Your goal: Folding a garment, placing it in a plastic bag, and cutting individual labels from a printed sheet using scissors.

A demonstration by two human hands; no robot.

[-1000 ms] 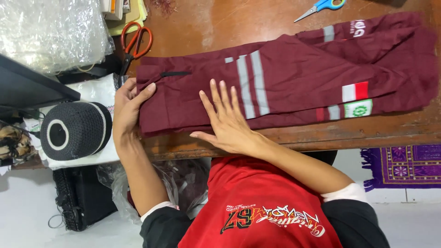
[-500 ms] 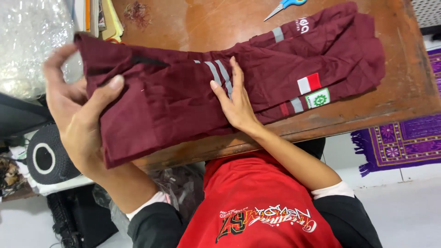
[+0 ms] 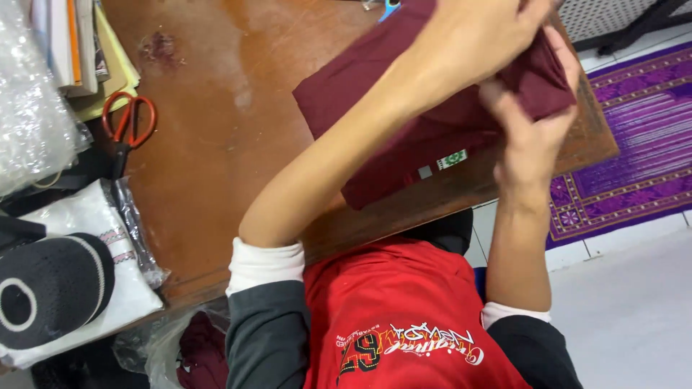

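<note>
I see the maroon garment point(image 3: 404, 137) folded on the wooden surface point(image 3: 216, 158), right of the orange-handled scissors point(image 3: 126, 126). Left hand point(image 3: 476, 36) crosses over w/ fingers pinching the cloth's far right end. Right hand point(image 3: 530, 137) fingers closed on that same end from below. Both hands well right of the scissors.

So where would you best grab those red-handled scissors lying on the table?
By the two red handle loops of the scissors, coming from above. They lie flat on the wooden table, loops toward the far side, blades pointing toward the person and partly tucked among the clutter, so the loops are the exposed part.
</note>
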